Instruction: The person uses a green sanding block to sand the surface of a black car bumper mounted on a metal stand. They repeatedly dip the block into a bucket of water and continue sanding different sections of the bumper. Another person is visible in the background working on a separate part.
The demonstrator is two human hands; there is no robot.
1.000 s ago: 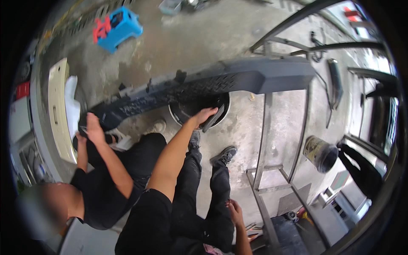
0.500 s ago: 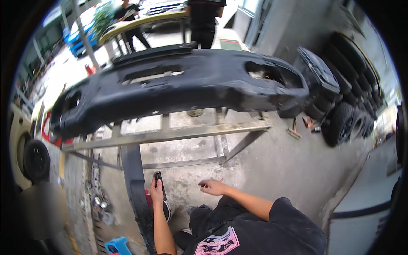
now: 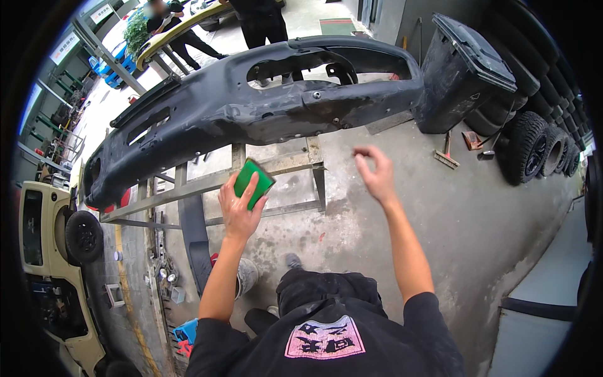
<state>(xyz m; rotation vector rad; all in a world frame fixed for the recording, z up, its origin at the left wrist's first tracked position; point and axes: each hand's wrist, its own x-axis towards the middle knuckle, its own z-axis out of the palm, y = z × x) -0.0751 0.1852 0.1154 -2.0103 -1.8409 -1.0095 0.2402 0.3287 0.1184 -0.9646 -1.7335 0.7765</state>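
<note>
Block [image 3: 259,176], green, grasped in left hand [image 3: 237,212], on the near side of the long dark bumper [image 3: 210,119]; right hand [image 3: 378,177] farther right, released and loosely curled; black bin [image 3: 451,88] at far right

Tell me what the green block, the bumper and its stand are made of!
Green block: maybe foam or rubber; flat, matte face, straight edges. Bumper: probably plastic, dull black; moulded curves and cut-out holes. Stand: perhaps metal; slim, straight bars, scuffed-looking.
</note>
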